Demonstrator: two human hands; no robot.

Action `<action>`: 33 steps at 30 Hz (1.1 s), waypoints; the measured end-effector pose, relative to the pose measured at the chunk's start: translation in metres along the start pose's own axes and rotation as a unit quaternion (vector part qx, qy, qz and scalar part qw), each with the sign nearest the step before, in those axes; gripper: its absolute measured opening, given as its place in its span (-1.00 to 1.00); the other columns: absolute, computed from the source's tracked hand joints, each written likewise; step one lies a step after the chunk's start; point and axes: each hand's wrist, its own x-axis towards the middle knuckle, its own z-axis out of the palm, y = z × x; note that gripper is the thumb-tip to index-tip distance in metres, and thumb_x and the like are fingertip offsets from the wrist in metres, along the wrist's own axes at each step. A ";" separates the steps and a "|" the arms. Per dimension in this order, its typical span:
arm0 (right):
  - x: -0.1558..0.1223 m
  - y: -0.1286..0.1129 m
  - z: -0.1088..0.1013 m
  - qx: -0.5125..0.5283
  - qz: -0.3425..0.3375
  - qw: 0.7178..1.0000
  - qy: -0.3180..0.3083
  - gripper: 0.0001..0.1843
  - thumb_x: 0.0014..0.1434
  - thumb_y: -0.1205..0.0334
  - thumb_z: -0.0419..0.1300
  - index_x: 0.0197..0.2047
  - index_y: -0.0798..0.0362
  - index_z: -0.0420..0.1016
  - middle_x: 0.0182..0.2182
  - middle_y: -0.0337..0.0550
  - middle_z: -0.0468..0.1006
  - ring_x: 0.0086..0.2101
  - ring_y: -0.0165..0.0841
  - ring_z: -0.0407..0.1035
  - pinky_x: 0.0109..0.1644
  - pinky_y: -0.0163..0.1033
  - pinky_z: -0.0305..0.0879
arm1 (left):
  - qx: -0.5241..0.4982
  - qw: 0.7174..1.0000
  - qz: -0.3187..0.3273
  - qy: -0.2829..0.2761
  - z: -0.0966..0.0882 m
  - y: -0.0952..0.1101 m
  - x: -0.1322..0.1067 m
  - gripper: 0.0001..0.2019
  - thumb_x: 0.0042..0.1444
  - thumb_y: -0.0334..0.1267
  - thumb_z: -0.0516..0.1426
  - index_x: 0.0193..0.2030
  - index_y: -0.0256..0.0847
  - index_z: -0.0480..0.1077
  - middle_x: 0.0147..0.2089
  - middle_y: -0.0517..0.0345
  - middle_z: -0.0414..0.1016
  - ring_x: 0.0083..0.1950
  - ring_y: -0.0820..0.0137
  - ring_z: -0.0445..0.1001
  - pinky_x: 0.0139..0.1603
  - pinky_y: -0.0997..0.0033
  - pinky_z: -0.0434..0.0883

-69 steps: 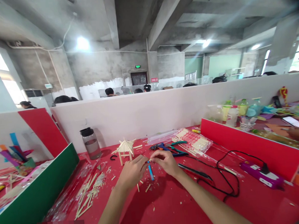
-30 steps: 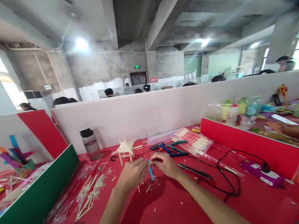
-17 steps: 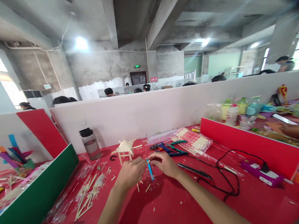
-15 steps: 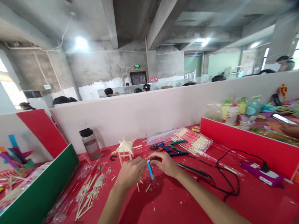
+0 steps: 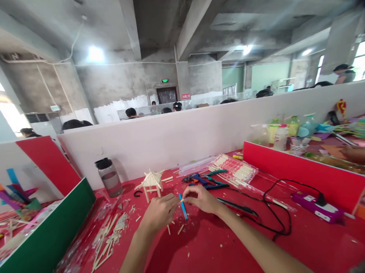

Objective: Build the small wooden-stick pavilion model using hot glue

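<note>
Both my hands meet over the red table (image 5: 214,254), a little in front of a small stick pavilion (image 5: 152,183). My left hand (image 5: 160,213) is closed, its fingertips pinching a short pale stick piece (image 5: 181,200). My right hand (image 5: 200,199) is closed around a blue-handled cutter (image 5: 183,207), whose handle slants down between the two hands. The cutter's upper end meets the stick piece at my fingertips. Small stick offcuts (image 5: 178,229) lie on the table just under my hands.
A clear water bottle (image 5: 108,177) stands at the back left. Pliers (image 5: 208,182) and a pack of sticks (image 5: 234,170) lie behind my hands. A black cable (image 5: 275,213) runs to a purple power strip (image 5: 316,208). Loose sticks (image 5: 107,240) lie left. Another person's hand (image 5: 358,154) rests far right.
My hands have stayed together on the stick piece and the cutter, with only small finger shifts. The view has drifted slightly to the right.
</note>
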 end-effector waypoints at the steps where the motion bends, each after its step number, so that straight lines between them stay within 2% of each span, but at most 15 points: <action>1: 0.000 0.000 0.000 0.002 0.002 1.000 -0.008 -0.74 0.12 0.04 0.31 -0.35 0.08 0.57 -0.44 -0.20 0.56 -0.41 -0.37 0.40 -0.28 -0.31 0.32 | -0.003 1.000 0.001 -0.005 0.000 -0.001 0.000 -0.68 0.35 -0.31 -0.11 -0.20 -0.20 0.47 -0.35 0.09 0.46 -0.33 0.44 0.45 -0.30 0.54 0.31; 5: 0.000 0.004 0.001 -0.006 0.002 1.000 -0.018 -0.77 0.14 0.08 0.30 -0.35 0.09 0.57 -0.45 -0.22 0.56 -0.42 -0.38 0.40 -0.29 -0.33 0.30 | -0.003 1.000 -0.011 -0.023 0.002 -0.003 -0.002 -0.69 0.34 -0.33 -0.10 -0.19 -0.18 0.47 -0.32 0.10 0.48 -0.32 0.44 0.46 -0.29 0.53 0.31; 11: 0.000 0.005 0.004 -0.031 -0.010 0.999 -0.011 -0.80 0.16 0.10 0.29 -0.28 0.06 0.60 -0.35 -0.17 0.61 -0.34 -0.34 0.45 -0.23 -0.31 0.33 | 0.010 0.998 -0.041 -0.044 0.003 -0.005 -0.002 -0.71 0.33 -0.34 -0.07 -0.22 -0.18 0.47 -0.32 0.10 0.50 -0.32 0.42 0.48 -0.34 0.52 0.26; 17: 0.000 0.007 0.009 -0.125 -0.053 0.991 0.002 -0.74 0.24 0.05 0.22 -0.30 0.05 0.62 -0.36 -0.15 0.61 -0.35 -0.34 0.45 -0.25 -0.32 0.30 | 0.024 0.995 -0.057 -0.085 0.004 -0.006 -0.002 -0.75 0.28 -0.37 -0.04 -0.21 -0.15 0.47 -0.30 0.10 0.54 -0.29 0.37 0.52 -0.36 0.50 0.25; 24: -0.004 0.019 0.020 -0.232 -0.061 0.970 -0.041 -0.85 0.26 0.23 0.21 -0.25 0.04 0.62 -0.32 -0.14 0.61 -0.30 -0.33 0.47 -0.17 -0.33 0.28 | 0.031 0.986 -0.075 -0.146 0.012 -0.015 -0.008 -0.82 0.11 -0.45 0.06 -0.29 -0.15 0.47 -0.24 0.07 0.60 -0.21 0.27 0.57 -0.28 0.45 0.33; 30: -0.004 0.026 0.022 -0.289 -0.057 0.954 -0.062 -0.89 0.22 0.26 0.25 -0.24 0.02 0.63 -0.32 -0.14 0.63 -0.30 -0.32 0.48 -0.17 -0.32 0.27 | 0.023 0.982 -0.090 -0.165 0.023 -0.020 -0.011 -0.81 0.18 -0.36 0.06 -0.26 -0.13 0.51 -0.24 0.05 0.61 -0.22 0.28 0.58 -0.28 0.46 0.34; 33: -0.004 0.028 0.022 -0.305 -0.057 0.947 -0.081 -0.91 0.19 0.28 0.27 -0.27 0.02 0.63 -0.34 -0.14 0.64 -0.28 -0.30 0.48 -0.17 -0.32 0.26 | 0.005 0.981 -0.077 -0.176 0.028 -0.024 -0.013 -0.77 0.23 -0.31 0.02 -0.24 -0.14 0.53 -0.25 0.06 0.61 -0.23 0.30 0.58 -0.29 0.48 0.35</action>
